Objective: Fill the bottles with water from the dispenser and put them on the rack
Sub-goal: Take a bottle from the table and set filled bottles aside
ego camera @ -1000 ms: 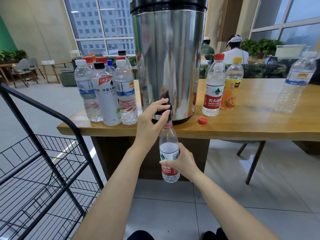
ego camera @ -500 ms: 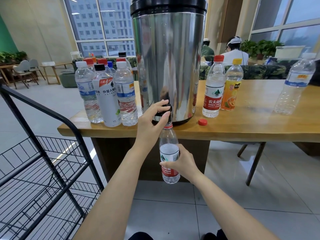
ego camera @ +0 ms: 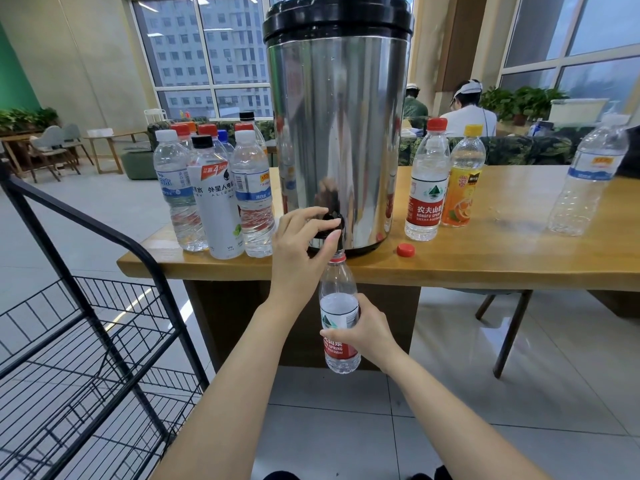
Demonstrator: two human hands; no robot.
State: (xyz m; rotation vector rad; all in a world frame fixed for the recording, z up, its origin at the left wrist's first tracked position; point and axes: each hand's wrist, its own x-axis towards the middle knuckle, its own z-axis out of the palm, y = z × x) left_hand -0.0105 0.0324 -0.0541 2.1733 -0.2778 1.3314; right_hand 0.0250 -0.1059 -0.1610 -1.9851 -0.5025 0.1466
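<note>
A small red-labelled bottle [ego camera: 339,313] hangs just below the near edge of the table [ego camera: 485,261], its open neck raised to the black tap [ego camera: 333,221] of a tall steel dispenser [ego camera: 337,133]. The right hand [ego camera: 367,332] wraps around the bottle's label, fingers curled about it. The left hand [ego camera: 301,247] pinches the tap, fingers above and thumb beneath. Water appears to stand near the top of the label. A red cap [ego camera: 405,250] lies on the table just right of the dispenser. Capped bottles [ego camera: 214,195] crowd the table to the left, and three more bottles [ego camera: 462,181] stand to the right. The black wire rack [ego camera: 86,306] sits at the near left, well apart from the bottle. The likely hazard is that the narrow neck drifts off the spout, or the tap is shut too late. Water would then run over the hand onto the tiled floor [ego camera: 519,393], since nothing sits beneath the bottle.
</note>
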